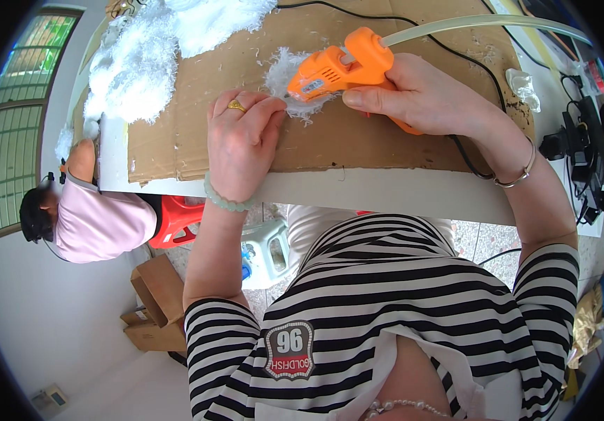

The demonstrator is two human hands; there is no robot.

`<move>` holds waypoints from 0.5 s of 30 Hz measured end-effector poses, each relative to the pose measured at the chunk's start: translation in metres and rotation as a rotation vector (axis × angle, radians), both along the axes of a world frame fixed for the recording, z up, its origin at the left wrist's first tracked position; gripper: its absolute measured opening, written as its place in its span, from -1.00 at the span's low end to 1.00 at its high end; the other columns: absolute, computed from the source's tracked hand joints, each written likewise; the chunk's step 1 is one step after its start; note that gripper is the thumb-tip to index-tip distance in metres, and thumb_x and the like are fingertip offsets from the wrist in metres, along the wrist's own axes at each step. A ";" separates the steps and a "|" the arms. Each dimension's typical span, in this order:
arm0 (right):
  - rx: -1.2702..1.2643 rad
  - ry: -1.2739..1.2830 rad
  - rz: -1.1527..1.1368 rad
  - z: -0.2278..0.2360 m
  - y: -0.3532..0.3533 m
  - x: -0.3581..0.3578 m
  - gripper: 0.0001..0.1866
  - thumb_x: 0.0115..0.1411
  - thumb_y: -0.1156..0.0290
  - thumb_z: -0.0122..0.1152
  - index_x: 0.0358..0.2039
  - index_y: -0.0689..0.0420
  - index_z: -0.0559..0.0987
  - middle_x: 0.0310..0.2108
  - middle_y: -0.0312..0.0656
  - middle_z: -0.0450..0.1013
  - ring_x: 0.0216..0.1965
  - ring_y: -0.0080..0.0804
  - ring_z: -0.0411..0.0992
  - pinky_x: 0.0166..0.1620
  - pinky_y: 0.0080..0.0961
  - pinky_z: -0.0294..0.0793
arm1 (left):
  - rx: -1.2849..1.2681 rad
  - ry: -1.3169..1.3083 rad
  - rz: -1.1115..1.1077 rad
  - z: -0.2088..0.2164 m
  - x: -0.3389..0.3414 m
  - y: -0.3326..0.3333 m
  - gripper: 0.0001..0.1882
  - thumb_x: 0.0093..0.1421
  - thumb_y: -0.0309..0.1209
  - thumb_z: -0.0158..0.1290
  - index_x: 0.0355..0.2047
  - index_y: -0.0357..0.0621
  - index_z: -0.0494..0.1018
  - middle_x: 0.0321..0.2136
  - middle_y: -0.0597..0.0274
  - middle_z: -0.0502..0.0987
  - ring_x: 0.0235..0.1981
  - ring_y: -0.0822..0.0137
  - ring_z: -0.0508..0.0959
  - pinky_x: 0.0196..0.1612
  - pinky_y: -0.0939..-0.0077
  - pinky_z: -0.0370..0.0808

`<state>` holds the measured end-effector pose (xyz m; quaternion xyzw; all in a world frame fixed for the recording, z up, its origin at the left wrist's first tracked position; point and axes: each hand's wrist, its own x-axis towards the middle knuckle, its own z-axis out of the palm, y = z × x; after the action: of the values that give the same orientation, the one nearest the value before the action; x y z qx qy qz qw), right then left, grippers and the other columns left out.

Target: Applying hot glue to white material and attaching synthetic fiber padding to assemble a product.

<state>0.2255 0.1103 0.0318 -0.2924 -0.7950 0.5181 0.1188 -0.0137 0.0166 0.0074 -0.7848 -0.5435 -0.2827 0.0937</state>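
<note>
My right hand (421, 95) grips an orange hot glue gun (340, 69), its nozzle pointing left at a small tuft of white feathers (282, 70). A translucent glue stick (484, 22) runs out of the gun's back toward the right. My left hand (242, 140), with a gold ring and a pale green bead bracelet, pinches the tuft's lower edge against a brown cardboard sheet (358, 137). The two hands are close together at the nozzle. The gun's black cord (473, 67) trails over the cardboard.
A heap of white feathers (140, 63) lies at the cardboard's far left. The cardboard rests on a white table (400, 193). Another person in a pink top (95, 221) sits at the left by a red stool (175, 221). Black cables and devices (586, 151) crowd the right edge.
</note>
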 end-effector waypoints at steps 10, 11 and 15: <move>0.173 -0.127 0.011 -0.002 -0.001 -0.001 -0.54 0.21 0.02 0.09 -0.37 0.26 0.42 -0.62 -0.27 0.29 -0.57 -0.47 0.23 -0.44 -0.53 0.28 | 0.039 0.019 -0.040 0.002 0.001 0.001 -0.83 -0.12 -0.65 0.15 -0.46 -0.20 0.49 -0.45 0.20 0.51 -0.35 0.14 0.47 -0.22 0.32 0.39; 0.202 -0.115 0.013 -0.003 -0.001 -0.001 -0.54 0.21 0.02 0.09 -0.37 0.26 0.42 -0.62 -0.26 0.30 -0.57 -0.46 0.24 -0.44 -0.53 0.28 | 0.028 0.021 -0.016 0.000 0.000 0.001 -0.84 -0.11 -0.61 0.17 -0.46 -0.14 0.51 -0.45 0.25 0.53 -0.31 0.16 0.48 -0.18 0.32 0.37; 0.214 -0.146 0.000 0.004 -0.003 0.002 -0.43 0.18 -0.09 0.04 -0.32 0.29 0.51 -0.61 0.03 0.37 -0.49 -0.05 0.39 -0.37 -0.29 0.36 | 0.019 0.022 0.007 -0.001 0.000 0.001 -0.84 -0.11 -0.57 0.20 -0.46 -0.07 0.52 -0.45 0.31 0.54 -0.28 0.18 0.50 -0.13 0.32 0.35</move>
<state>0.2275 0.1071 0.0357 -0.3151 -0.8522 0.4078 0.0910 -0.0140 0.0180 0.0067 -0.7851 -0.5424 -0.2790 0.1080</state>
